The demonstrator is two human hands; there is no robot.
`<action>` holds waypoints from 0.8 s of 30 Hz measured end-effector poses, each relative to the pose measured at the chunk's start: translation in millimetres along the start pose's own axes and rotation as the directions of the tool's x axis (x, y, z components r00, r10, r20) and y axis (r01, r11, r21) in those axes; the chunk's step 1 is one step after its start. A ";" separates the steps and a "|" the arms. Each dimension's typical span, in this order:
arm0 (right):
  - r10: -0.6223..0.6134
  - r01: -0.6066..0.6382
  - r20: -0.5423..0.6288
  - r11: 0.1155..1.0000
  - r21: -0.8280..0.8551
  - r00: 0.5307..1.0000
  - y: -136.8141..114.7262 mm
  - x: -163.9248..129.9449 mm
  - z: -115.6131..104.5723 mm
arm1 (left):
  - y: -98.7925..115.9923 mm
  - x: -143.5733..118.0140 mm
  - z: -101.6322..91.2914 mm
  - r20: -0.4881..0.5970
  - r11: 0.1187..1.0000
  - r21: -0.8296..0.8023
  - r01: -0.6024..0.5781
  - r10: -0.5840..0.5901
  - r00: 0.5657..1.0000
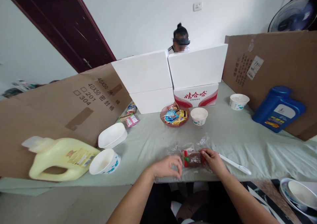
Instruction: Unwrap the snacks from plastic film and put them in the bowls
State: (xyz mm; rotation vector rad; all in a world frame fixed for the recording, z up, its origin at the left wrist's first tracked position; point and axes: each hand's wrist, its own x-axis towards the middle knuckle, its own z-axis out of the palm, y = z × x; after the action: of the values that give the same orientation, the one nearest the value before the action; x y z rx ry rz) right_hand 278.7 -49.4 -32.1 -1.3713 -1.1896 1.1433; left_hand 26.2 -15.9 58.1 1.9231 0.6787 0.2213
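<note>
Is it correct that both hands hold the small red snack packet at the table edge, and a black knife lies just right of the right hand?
Not quite. In the head view the knife is white. Left hand and right hand do hold the snack packet.

glossy plastic snack wrapper (193,158), matt tablecloth (247,141)

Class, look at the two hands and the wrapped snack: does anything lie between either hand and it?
No. Both the left hand and right hand already touch the snack in its clear wrapper; nothing visible lies between.
</note>
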 end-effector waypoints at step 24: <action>0.018 -0.021 -0.037 0.996 -0.091 0.999 4.9 5.4 7.6 | -38.1 56.2 9.2 -0.359 0.922 -0.301 0.244 -0.347 0.867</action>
State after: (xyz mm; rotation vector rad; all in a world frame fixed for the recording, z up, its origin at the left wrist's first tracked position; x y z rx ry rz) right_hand 272.2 -43.8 -38.1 -1.4699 -1.2179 1.0839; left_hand 62.9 19.3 12.2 1.5163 1.1606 0.4962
